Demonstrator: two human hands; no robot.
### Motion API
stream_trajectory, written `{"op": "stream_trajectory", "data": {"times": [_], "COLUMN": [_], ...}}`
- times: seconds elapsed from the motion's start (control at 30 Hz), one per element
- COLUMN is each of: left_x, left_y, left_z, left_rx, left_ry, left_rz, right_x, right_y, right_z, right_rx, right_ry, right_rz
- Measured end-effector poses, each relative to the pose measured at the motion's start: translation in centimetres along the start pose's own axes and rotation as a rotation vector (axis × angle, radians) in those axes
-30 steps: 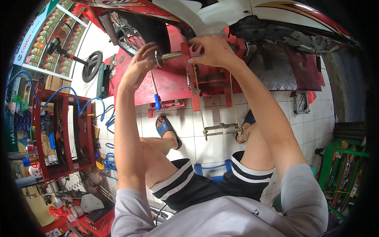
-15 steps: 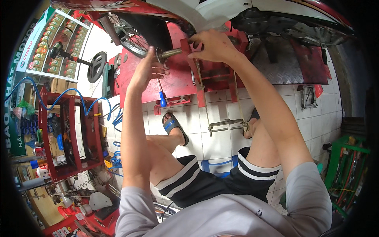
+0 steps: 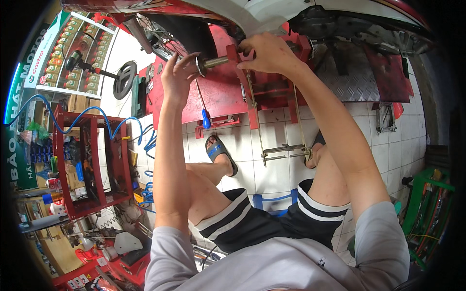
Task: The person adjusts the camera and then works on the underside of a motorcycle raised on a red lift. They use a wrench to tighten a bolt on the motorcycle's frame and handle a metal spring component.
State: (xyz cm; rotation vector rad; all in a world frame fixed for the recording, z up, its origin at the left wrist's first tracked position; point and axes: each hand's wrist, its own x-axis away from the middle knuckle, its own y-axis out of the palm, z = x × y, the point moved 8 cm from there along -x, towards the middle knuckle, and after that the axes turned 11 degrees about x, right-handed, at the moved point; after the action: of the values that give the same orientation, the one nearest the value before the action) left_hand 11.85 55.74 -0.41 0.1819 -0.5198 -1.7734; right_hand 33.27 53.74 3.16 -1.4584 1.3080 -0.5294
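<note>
My left hand has loosely curved, separated fingers at a round metal disc on the end of a horizontal threaded rod; whether it touches is hard to tell. My right hand grips the top of a red steel upright of the press frame beside the rod. The frame rests on a red platform under a motorbike. A screwdriver with a blue handle lies below my left hand. Two long rods with a cross bracket hang down from the frame.
A red tool cart with a coiled blue hose stands at left, near a display rack of bottles. A green rack is at lower right, a blue stool between my legs. A grey ridged plate lies right of the frame.
My left hand's fingers have lifted and shifted around the disc. My right hand stays on the upright. The whole view has shifted slightly.
</note>
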Motion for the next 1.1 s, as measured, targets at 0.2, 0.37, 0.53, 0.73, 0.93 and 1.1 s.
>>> {"op": "stream_trajectory", "data": {"times": [0.2,0.37,0.53,0.73,0.93,1.1], "left_x": [-0.2,-0.3,-0.6,-0.5,-0.6,-0.1], "left_y": [-1.2,0.6,-0.3,-0.5,0.7,0.7], "left_z": [-1.7,0.5,0.6,2.7,0.9,2.4], "left_rx": [-0.261,-0.084,-0.066,0.264,-0.009,-0.152], "left_ry": [-0.191,0.030,-0.046,0.079,0.062,0.294], "left_rz": [0.122,-0.073,-0.003,-0.063,0.058,0.045], "right_x": [-0.1,-0.1,0.1,1.0,1.0,0.8], "right_y": [0.1,0.0,0.0,0.6,0.4,0.4], "right_z": [-0.3,-0.3,-0.5,-1.5,-0.7,0.1], "right_rx": [0.014,0.032,0.095,0.414,0.405,0.393], "right_ry": [0.010,0.034,-0.006,-0.093,-0.148,-0.114], "right_rz": [-0.024,-0.043,-0.018,-0.015,0.099,0.063]}}
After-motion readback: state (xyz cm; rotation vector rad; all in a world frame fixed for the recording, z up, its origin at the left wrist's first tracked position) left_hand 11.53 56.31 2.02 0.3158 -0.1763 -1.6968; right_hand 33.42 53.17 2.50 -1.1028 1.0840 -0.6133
